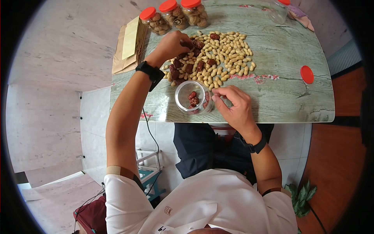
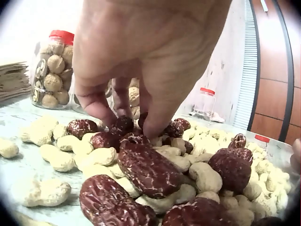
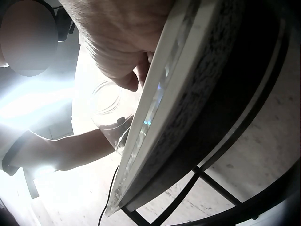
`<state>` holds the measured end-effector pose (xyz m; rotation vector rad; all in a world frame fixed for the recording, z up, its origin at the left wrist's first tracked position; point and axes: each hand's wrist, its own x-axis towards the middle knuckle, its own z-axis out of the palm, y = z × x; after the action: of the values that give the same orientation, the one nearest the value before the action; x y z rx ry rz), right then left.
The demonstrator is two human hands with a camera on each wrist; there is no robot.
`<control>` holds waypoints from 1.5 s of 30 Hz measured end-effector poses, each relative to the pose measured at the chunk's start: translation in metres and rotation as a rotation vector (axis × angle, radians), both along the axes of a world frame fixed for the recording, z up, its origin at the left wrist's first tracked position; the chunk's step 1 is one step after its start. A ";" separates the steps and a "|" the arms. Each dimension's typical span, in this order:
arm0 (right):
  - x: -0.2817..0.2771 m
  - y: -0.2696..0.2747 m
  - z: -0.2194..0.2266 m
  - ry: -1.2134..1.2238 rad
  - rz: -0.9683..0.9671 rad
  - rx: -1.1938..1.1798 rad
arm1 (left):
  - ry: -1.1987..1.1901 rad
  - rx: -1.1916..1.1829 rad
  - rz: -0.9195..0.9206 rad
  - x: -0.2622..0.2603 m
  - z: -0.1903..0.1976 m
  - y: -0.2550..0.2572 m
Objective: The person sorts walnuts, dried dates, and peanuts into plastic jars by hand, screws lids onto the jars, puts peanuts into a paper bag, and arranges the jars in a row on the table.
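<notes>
My left hand [image 1: 171, 48] reaches down over red dates mixed with peanuts [image 1: 233, 50]. In the left wrist view the left hand [image 2: 146, 61] pinches a dark red date [image 2: 123, 124] between thumb and fingers, low in the pile; the fingertips are partly hidden. Larger wrinkled dates [image 2: 146, 167] lie in front. A clear, lidless jar [image 1: 183, 106] with several dates inside stands near the table's front edge. My right hand [image 1: 235, 103] holds its right side with bent fingers and thumb. In the right wrist view the right hand [image 3: 122, 42] is beside the jar mouth [image 3: 106, 97], partly hidden by the table edge.
Three red-lidded jars of walnuts [image 1: 176, 17] stand at the back left, beside paper bags [image 1: 120, 58]. A loose red lid [image 1: 307, 74] lies at the right. Another clear jar [image 1: 278, 13] and a cloth [image 1: 302, 19] are at the back right.
</notes>
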<state>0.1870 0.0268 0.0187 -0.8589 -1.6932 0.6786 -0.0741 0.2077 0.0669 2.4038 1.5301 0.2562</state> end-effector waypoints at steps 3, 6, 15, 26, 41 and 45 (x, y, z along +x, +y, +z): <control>0.000 0.000 0.000 -0.008 0.000 0.001 | 0.006 -0.005 0.016 0.002 0.001 -0.001; 0.000 0.000 0.000 -0.007 0.000 0.001 | 0.002 0.004 -0.013 0.001 0.000 -0.001; 0.000 0.000 0.000 -0.002 0.002 0.011 | -0.039 -0.050 -0.022 0.004 0.001 -0.002; 0.000 0.001 -0.001 0.007 0.003 0.009 | -0.381 -0.245 0.190 -0.017 0.004 0.003; -0.002 0.000 -0.004 0.028 -0.006 -0.014 | -0.494 -0.110 -0.258 0.026 0.111 -0.154; -0.002 0.000 -0.004 0.015 -0.016 -0.013 | -0.268 -0.088 -0.202 0.032 0.121 -0.172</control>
<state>0.1851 0.0266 0.0150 -0.8737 -1.6687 0.6845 -0.0417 0.0361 0.1877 2.3228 1.1504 0.4382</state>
